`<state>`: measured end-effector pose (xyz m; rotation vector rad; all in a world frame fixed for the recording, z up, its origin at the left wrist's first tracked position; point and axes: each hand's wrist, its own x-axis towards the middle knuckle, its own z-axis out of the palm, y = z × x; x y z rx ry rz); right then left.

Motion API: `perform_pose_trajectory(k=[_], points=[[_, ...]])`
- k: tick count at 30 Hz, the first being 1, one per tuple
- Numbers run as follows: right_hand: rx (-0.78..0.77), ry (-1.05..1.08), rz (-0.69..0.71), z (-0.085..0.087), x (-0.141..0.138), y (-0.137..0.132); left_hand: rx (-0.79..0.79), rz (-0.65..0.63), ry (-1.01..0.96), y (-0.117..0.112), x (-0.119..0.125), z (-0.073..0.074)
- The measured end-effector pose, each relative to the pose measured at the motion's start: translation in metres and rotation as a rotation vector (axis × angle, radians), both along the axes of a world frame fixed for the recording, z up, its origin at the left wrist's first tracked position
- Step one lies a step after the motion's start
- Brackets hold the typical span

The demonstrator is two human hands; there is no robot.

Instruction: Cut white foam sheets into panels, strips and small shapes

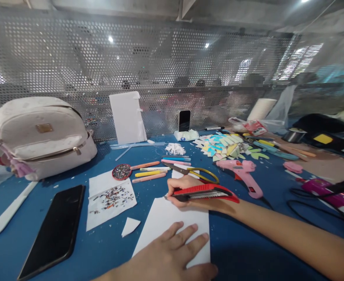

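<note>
A white sheet (163, 218) lies on the blue table (242, 249) in front of me. My left hand (172, 253) rests flat on its near edge, fingers spread. My right hand (186, 189) is closed round a red and black utility knife (207, 192), its tip touching the sheet's far left corner. Yellow-handled scissors (195, 172) lie just beyond my right hand.
A black phone (54, 230) and a paper with glitter bits (110, 199) lie to the left. Further off are coloured pencils (151, 171), a pink glue gun (245, 175), cut foam pieces (221, 146), a beige backpack (40, 136) and a mesh wall (160, 78).
</note>
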<state>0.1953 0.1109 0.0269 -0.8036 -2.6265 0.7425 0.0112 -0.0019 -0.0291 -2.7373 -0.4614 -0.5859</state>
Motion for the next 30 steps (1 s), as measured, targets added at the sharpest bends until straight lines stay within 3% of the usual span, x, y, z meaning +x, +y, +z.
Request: perform_pose_trajectory(k=[8,19,30], points=[[-0.001,0.019,0.048,0.007,0.008,0.005,-0.065,0.001,0.053,-0.001,0.002,0.007],[-0.038,-0.004,0.137,0.014,0.017,0.012,-0.046,0.008,-0.007,0.000,0.002,0.001],[-0.079,-0.013,0.126,0.025,0.018,0.010,-0.080,-0.007,0.030,-0.001,0.001,0.003]])
